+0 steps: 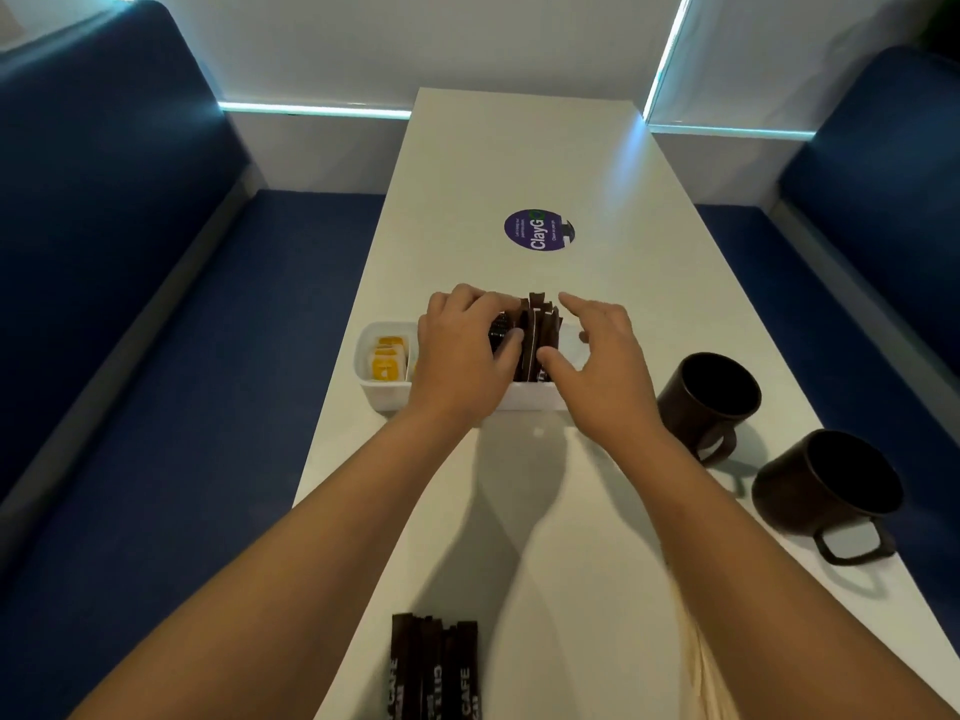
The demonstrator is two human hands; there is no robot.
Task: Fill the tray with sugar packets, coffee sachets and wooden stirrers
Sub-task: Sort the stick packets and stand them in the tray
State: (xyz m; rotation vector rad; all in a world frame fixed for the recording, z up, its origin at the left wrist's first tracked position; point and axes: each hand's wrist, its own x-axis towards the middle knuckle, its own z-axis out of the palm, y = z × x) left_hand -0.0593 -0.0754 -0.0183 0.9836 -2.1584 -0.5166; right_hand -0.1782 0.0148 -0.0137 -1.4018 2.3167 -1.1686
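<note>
At frame centre on the counter (545, 511), the left hand (460, 356) pinches coffee sachets (537, 337) upright in the tray (387, 394), the right hand (597, 363) hovers fingers spread; next, likely fetch the spare sachets (434, 667) at bottom.

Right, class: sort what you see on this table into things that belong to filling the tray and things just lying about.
Part of the job:
- white tray
- yellow packets in its left end
- dark sachets standing in the tray
- left hand gripping sachets
- right hand
- spare sachets near the table edge

Lying about:
- two dark mugs
- purple round sticker
</note>
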